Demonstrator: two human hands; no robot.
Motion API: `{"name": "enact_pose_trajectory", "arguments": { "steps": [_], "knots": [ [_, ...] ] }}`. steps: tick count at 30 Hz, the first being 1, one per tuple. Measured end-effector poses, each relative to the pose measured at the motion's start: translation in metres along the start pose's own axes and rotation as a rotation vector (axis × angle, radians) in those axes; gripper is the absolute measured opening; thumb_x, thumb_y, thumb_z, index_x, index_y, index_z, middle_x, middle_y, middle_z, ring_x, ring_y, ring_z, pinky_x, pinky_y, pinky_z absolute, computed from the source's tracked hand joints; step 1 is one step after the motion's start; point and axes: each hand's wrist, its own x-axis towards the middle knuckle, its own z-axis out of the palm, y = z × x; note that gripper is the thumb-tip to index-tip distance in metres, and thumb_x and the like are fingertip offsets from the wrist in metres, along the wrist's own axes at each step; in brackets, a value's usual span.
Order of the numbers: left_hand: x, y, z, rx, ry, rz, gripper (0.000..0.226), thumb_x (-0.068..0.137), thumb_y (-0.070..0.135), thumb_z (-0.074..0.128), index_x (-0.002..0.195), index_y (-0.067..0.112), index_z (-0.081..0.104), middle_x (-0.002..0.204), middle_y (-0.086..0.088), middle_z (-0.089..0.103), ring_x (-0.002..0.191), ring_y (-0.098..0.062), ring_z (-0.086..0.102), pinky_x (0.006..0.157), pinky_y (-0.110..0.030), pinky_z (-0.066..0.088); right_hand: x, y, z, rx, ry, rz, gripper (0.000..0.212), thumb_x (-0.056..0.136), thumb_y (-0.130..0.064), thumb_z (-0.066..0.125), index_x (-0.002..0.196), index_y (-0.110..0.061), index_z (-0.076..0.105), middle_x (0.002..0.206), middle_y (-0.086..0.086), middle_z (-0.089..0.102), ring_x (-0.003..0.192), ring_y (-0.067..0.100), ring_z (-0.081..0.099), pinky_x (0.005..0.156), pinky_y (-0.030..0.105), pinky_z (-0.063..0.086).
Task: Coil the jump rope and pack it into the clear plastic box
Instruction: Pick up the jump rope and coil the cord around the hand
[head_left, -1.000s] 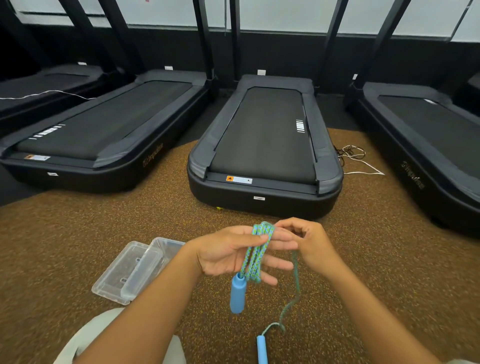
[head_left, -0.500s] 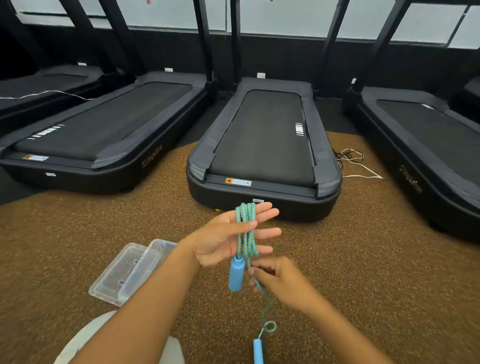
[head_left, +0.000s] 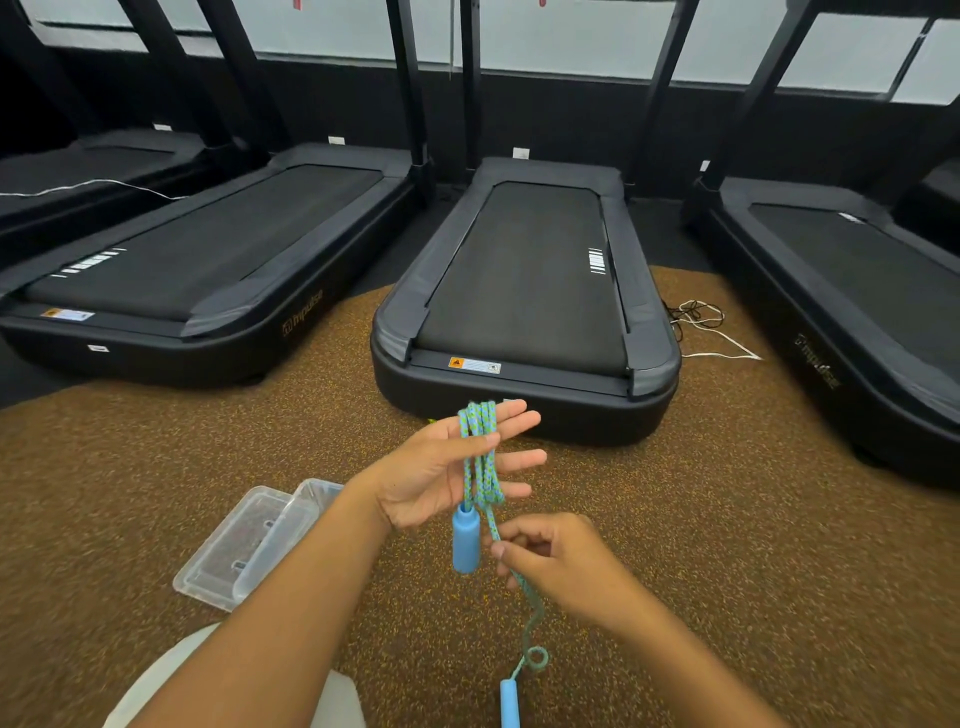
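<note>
Pinched between thumb and forefinger, the right hand grips the free strand of the jump rope. At its 11 o'clock the left hand is spread flat, palm up, fingers straight, with the rope's coils looped lengthwise over it. One blue handle hangs below the palm; the other handle dangles at 6 o'clock. At 9 o'clock, the clear plastic box lies open on the brown floor.
</note>
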Motion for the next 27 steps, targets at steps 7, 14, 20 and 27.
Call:
{"name": "enact_pose_trajectory", "arguments": {
  "steps": [7, 14, 20, 27],
  "knots": [
    [-0.001, 0.001, -0.004, 0.000, 0.040, -0.006, 0.052, 0.101, 0.008, 0.047, 0.152, 0.009, 0.038, 0.155, -0.006, 0.048, 0.136, -0.041, 0.050, 0.106, -0.062, 0.041, -0.008, -0.029, -0.014, 0.026, -0.109, 0.017, 0.014, 0.094, -0.027, 0.073, 0.088, -0.014, 0.075, 0.080, 0.015, 0.077, 0.066, 0.014, 0.071, 0.074, 0.043, 0.062],
    [-0.004, 0.000, 0.001, 0.013, 0.024, -0.036, 0.054, 0.098, 0.013, 0.051, 0.150, 0.012, 0.041, 0.154, -0.006, 0.050, 0.136, -0.040, 0.050, 0.111, -0.065, 0.036, -0.019, -0.069, -0.048, 0.017, -0.138, -0.051, 0.013, 0.092, -0.020, 0.074, 0.084, -0.010, 0.074, 0.060, 0.002, 0.067, 0.052, 0.004, 0.057, 0.057, 0.017, 0.048],
    [-0.002, 0.002, 0.005, -0.060, 0.017, -0.008, 0.054, 0.097, 0.014, 0.050, 0.150, 0.010, 0.041, 0.153, -0.008, 0.051, 0.128, -0.036, 0.059, 0.097, -0.053, 0.055, -0.029, -0.092, -0.066, 0.144, -0.118, -0.109, 0.011, 0.091, 0.004, 0.066, 0.087, -0.005, 0.071, 0.087, 0.022, 0.075, 0.063, 0.009, 0.069, 0.062, 0.035, 0.061],
    [-0.002, 0.004, 0.005, -0.155, -0.029, -0.032, 0.070, 0.086, 0.027, 0.065, 0.150, 0.008, 0.041, 0.156, -0.010, 0.047, 0.124, -0.035, 0.062, 0.102, -0.060, 0.049, -0.030, -0.100, -0.073, 0.189, 0.083, -0.230, 0.011, 0.092, -0.009, 0.074, 0.082, -0.013, 0.074, 0.060, -0.005, 0.065, 0.045, 0.010, 0.051, 0.044, 0.025, 0.046]
  ]
}}
